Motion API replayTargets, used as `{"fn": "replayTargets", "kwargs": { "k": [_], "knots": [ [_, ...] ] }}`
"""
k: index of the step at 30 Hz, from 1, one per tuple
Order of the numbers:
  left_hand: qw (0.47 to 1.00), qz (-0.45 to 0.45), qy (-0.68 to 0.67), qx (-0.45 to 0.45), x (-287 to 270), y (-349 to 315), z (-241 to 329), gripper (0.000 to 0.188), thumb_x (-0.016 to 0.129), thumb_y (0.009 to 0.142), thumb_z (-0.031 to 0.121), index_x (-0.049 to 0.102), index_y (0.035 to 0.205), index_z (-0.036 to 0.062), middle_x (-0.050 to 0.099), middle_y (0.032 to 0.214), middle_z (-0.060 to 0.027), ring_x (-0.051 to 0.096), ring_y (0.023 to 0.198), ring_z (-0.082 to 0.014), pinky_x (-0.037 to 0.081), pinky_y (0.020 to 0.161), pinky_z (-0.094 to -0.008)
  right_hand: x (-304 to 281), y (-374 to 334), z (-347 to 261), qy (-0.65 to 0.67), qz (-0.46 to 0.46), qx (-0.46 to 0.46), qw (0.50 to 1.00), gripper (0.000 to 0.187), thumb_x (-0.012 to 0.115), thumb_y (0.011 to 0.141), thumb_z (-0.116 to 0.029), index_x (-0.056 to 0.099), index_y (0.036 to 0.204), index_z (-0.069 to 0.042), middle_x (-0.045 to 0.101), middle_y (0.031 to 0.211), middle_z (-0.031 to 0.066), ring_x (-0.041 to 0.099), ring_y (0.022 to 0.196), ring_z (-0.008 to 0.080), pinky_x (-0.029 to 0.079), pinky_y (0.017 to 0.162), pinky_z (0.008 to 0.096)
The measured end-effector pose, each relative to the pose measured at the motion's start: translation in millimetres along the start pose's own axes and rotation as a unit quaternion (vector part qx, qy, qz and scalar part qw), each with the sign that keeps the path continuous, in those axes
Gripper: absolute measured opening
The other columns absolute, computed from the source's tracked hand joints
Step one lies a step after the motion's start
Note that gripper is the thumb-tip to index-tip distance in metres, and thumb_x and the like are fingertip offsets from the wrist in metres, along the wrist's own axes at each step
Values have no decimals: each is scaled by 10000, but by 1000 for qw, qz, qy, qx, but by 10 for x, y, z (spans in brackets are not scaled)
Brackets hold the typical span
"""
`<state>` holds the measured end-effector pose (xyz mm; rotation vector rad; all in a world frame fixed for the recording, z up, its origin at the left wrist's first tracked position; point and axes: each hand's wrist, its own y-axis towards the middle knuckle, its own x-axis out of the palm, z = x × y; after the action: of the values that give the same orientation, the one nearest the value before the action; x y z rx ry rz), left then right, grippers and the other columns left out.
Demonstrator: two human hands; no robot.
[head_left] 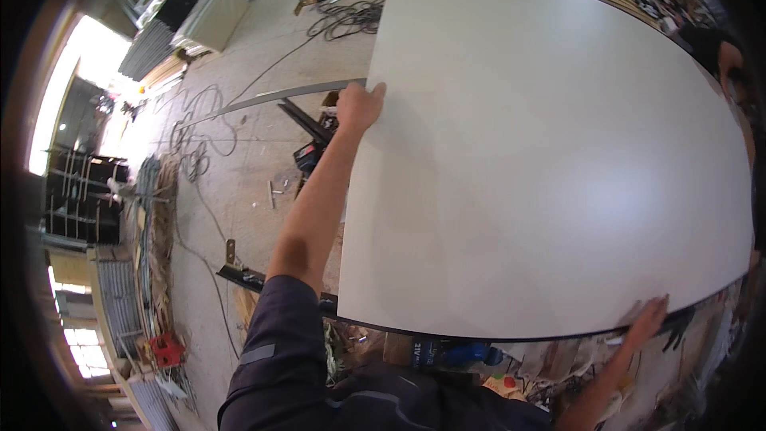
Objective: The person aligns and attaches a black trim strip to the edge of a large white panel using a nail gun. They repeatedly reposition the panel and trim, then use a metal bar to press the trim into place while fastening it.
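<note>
Currently | left hand [361,107] grips white panel [550,160] | right hand [648,321] touching it — grip unclear | lettered blue item [423,353]

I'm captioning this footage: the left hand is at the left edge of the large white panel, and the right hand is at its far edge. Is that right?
Not quite: the head view shows the right hand at the near edge of the large white panel, with the left hand at its left edge.

With the left arm [309,215] stretched forward, the left hand [361,107] curls, thumb out, while the right hand [646,320], nearer the body, points its fingers forward.
</note>
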<state>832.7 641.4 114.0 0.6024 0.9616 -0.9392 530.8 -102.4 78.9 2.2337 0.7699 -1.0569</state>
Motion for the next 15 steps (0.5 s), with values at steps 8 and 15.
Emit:
{"fn": "replayTargets", "kwargs": {
  "k": [8,15],
  "knots": [
    [974,-70,-206,61,-54,425,-567,370,630,988,298,701,1028,-63,680,803,-64,596,699,-198,473,640,-386,302,-1399,-1537,114,-5,-44,993,543,639,960,-174,501,1437,45,463,1533,208,433,1415,365,315,1201,444],
    [956,-156,-247,30,-384,-93,-155,453,575,1024,389,715,1071,-40,683,881,-69,587,715,-140,460,629,-343,381,-1885,-1874,24,59,-106,992,433,660,918,-176,609,1316,-13,548,1437,124,537,1285,343,449,1072,429]
  ]
}}
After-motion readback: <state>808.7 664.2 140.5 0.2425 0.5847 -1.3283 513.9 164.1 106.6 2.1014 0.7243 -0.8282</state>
